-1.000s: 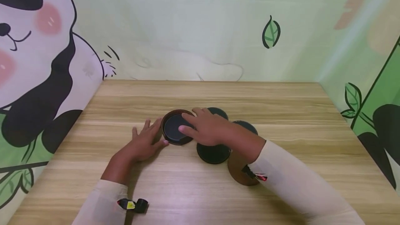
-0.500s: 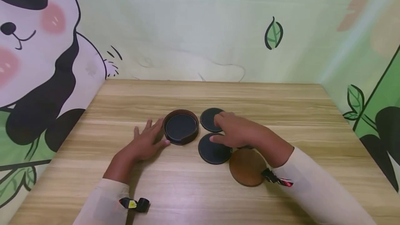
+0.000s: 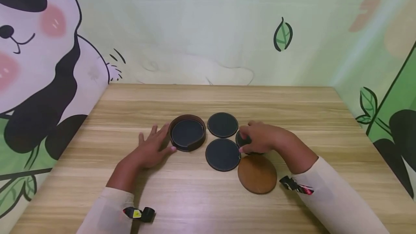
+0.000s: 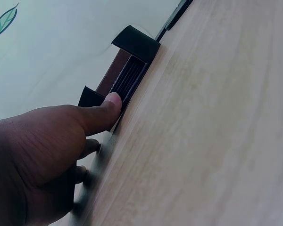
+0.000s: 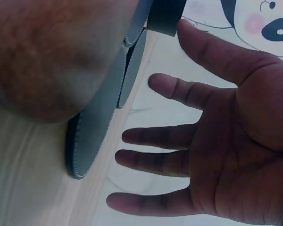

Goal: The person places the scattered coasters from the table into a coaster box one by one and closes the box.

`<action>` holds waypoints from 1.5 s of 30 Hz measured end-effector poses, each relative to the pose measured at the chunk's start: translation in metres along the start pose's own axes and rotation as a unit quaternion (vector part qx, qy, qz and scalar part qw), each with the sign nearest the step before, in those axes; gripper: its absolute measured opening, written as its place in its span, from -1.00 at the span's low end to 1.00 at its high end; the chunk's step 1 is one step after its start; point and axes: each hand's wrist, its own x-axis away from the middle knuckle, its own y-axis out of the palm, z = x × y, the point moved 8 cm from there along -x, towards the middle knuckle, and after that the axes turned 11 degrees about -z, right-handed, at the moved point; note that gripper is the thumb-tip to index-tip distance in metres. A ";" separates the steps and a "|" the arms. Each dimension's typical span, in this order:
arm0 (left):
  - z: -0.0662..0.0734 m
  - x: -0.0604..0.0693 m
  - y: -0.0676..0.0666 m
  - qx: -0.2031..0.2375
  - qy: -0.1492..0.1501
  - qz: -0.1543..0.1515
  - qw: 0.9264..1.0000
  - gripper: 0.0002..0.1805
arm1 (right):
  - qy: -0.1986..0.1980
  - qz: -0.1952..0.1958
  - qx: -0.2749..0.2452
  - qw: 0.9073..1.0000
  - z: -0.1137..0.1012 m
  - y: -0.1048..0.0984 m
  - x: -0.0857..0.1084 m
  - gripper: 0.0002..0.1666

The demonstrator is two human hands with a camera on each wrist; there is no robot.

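My left hand [image 3: 151,151] rests beside a round dark coaster holder [image 3: 203,138], its thumb against the front edge by the slot; its fingers are extended. In the left wrist view, several stacked coasters [image 4: 128,75] show through the holder's opening. To the holder's right lie a far black coaster [image 3: 222,124] and a nearer black coaster [image 3: 223,154]. My right hand [image 3: 263,136] hovers with spread fingers over another black coaster [image 5: 99,127], partly hidden in the head view. Closest to me on the right is a brown coaster [image 3: 257,174].
Everything lies on a wood-grain table [image 3: 182,194]. A pale green backdrop [image 3: 195,28] with a panda print [image 3: 61,46] stands behind and at the sides. Wrist cameras are strapped to both sleeves.
My right hand has drawn back from above the holder to the right, uncovering the far and near black coasters. My left hand has stayed by the holder.
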 end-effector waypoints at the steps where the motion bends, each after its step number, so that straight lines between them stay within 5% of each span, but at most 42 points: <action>1: 0.000 0.000 0.000 0.000 0.000 0.000 1.000 -0.02 | 0.001 0.001 0.003 1.000 0.001 0.000 -0.001 -0.61; 20: 0.002 0.002 -0.002 0.001 0.003 0.004 1.000 -0.03 | 0.013 0.038 -0.005 0.999 0.010 0.013 -0.015 -0.51; 30: 0.001 0.001 -0.001 0.003 -0.001 0.001 1.000 -0.03 | 0.030 0.024 0.013 0.999 0.014 0.017 -0.021 -0.41; 45: 0.000 0.001 -0.001 0.006 -0.001 0.003 1.000 -0.02 | 0.021 0.038 0.042 0.998 0.017 0.014 -0.024 -0.52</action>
